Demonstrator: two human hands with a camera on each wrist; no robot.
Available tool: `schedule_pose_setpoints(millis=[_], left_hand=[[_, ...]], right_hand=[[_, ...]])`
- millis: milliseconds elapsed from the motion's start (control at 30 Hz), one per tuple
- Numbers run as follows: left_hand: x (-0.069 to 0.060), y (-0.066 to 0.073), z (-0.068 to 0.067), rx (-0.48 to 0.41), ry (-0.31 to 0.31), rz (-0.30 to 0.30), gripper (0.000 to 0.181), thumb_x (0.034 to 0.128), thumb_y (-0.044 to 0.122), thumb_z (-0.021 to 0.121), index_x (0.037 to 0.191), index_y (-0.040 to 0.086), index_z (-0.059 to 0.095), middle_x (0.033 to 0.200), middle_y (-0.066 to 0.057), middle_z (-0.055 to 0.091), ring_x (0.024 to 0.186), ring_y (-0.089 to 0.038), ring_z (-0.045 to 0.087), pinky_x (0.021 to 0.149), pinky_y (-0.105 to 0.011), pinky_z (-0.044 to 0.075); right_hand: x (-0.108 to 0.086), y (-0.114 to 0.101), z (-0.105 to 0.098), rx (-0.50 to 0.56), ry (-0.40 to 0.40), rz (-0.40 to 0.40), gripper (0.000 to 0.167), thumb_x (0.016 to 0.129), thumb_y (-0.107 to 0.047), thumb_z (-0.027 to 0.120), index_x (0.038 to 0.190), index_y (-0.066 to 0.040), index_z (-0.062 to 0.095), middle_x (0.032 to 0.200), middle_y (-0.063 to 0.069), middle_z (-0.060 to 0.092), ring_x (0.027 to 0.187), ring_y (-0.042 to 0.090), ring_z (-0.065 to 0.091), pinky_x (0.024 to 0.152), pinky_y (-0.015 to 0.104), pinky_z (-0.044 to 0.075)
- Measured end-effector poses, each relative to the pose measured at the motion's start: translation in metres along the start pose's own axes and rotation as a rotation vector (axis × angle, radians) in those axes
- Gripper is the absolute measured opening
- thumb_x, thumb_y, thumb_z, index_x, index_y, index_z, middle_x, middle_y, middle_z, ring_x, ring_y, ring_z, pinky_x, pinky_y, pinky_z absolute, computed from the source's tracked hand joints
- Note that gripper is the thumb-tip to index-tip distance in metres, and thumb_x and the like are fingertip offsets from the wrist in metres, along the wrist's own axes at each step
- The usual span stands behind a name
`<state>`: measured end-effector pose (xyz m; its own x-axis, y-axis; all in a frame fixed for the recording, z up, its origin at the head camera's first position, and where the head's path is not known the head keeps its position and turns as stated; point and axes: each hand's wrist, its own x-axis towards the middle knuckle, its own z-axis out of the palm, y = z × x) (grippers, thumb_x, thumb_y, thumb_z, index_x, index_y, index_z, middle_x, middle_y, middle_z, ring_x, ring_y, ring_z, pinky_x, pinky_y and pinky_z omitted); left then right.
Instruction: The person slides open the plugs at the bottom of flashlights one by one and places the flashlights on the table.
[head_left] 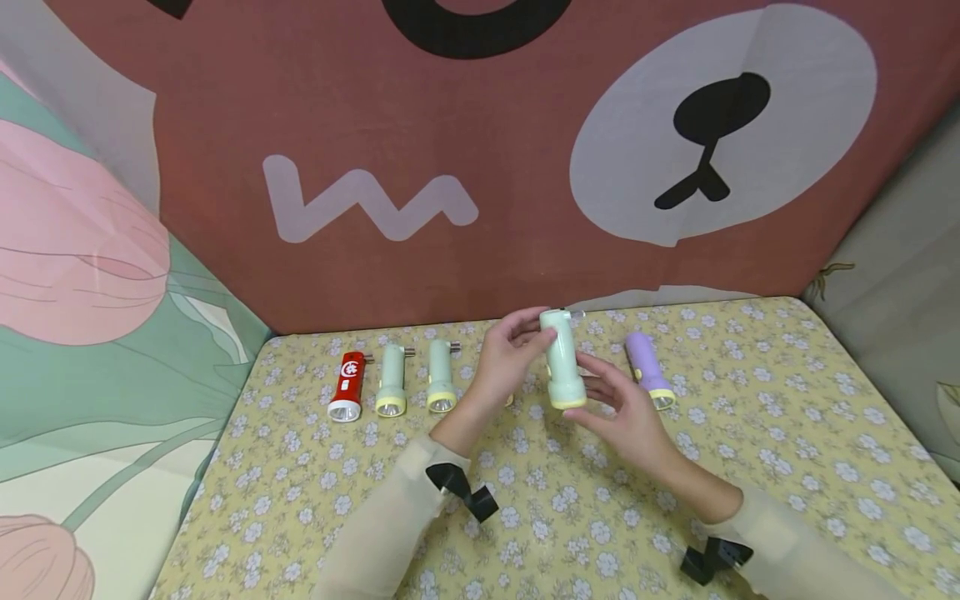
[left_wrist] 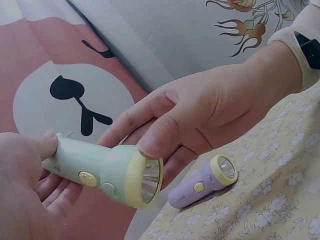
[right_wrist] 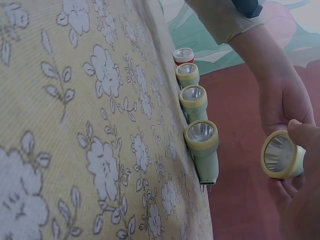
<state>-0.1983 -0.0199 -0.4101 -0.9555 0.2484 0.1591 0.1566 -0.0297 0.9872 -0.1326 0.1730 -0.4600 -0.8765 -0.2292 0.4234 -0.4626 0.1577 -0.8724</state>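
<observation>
A pale green flashlight (head_left: 566,358) with a yellow rim is held up over the table, lens end toward me. My left hand (head_left: 506,354) grips its tail end, thumb along the body. At the lens end, my right hand (head_left: 626,408) holds the head; in the left wrist view its thumb lies against the yellow rim (left_wrist: 135,182). A yellow switch (left_wrist: 88,178) shows on the barrel. From the right wrist view, the reflector (right_wrist: 279,155) faces outward. A small clear piece (head_left: 577,317) sticks out at the tail.
To the left lie a red flashlight (head_left: 349,387) and two green flashlights (head_left: 392,379) (head_left: 441,375). Another green flashlight (right_wrist: 204,150) is mostly hidden by my left hand in the head view. A purple flashlight (head_left: 648,371) lies right, on the flowered tablecloth (head_left: 780,467).
</observation>
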Motion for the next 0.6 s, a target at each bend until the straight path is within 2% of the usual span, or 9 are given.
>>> schedule_pose_setpoints(millis=[133,333,600], left_hand=[[0.001,0.001,0.003,-0.006,0.035,-0.015,0.041,0.0984,0.013,0.07,0.138,0.004,0.061,0.128,-0.014,0.066,0.115,-0.026,0.065,0.095,-0.034,0.056],[0.003,-0.002,0.005,-0.058,0.068,0.027,0.039,0.097,0.005,0.07,0.134,-0.003,0.059,0.127,-0.021,0.065,0.113,-0.032,0.065,0.095,-0.034,0.056],[0.0,-0.009,0.008,-0.043,0.053,0.057,0.046,0.0974,0.003,0.068,0.142,-0.001,0.055,0.138,-0.018,0.06,0.122,-0.032,0.062,0.098,-0.034,0.055]], right_hand=[[0.0,0.0,0.0,-0.005,0.011,-0.029,0.078,0.08,0.011,0.08,0.15,-0.003,0.048,0.148,0.02,0.052,0.116,0.011,0.064,0.1,0.025,0.051],[-0.002,-0.002,0.001,0.006,0.034,-0.023,0.072,0.082,0.012,0.077,0.147,0.0,0.051,0.146,0.021,0.054,0.113,0.01,0.066,0.096,0.026,0.054],[0.0,-0.005,0.001,0.067,0.058,0.009,0.066,0.086,0.015,0.072,0.147,0.003,0.05,0.143,0.026,0.054,0.113,0.009,0.066,0.092,0.027,0.056]])
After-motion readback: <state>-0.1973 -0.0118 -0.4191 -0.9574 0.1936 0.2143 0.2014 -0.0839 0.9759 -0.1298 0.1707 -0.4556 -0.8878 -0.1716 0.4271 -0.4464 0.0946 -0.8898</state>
